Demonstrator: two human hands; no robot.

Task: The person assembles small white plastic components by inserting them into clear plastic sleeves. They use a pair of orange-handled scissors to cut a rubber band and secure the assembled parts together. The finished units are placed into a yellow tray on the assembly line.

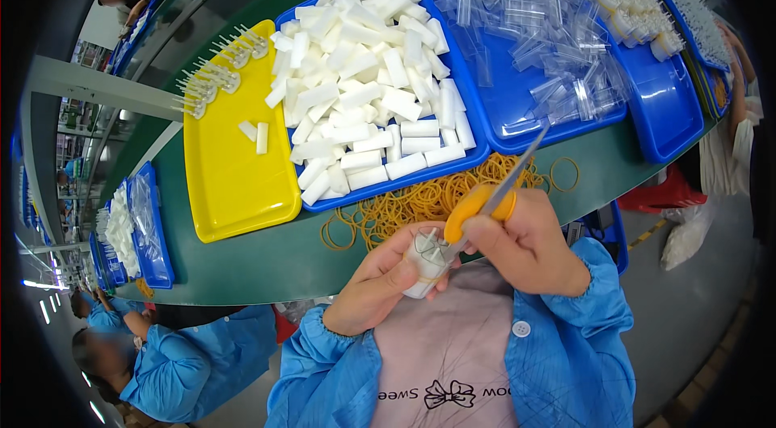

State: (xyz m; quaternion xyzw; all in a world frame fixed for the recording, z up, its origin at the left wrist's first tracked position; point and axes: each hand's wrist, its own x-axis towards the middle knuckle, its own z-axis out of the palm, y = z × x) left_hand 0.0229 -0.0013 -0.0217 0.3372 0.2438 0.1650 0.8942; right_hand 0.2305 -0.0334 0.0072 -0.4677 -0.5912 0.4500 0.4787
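My left hand (380,275) grips a small white part with thin prongs (428,264), which looks wrapped in clear plastic. My right hand (524,245) is closed around orange-handled scissors (507,184), their metal blade pointing up and away to the right. A thin shiny piece beneath my right thumb and fingers reaches toward the top of the white part; I cannot make out whether it belongs to the scissors. Both hands meet in front of my chest, near a heap of yellow-brown rubber bands (420,200) at the table's near edge.
A yellow tray (234,206) holds pronged white parts and two loose white blocks. Beside it, one blue tray (478,155) is piled with white foam-like blocks, another (505,101) with clear plastic sleeves. Farther right stand smaller blue trays (668,109) and white parts. Co-workers sit at left.
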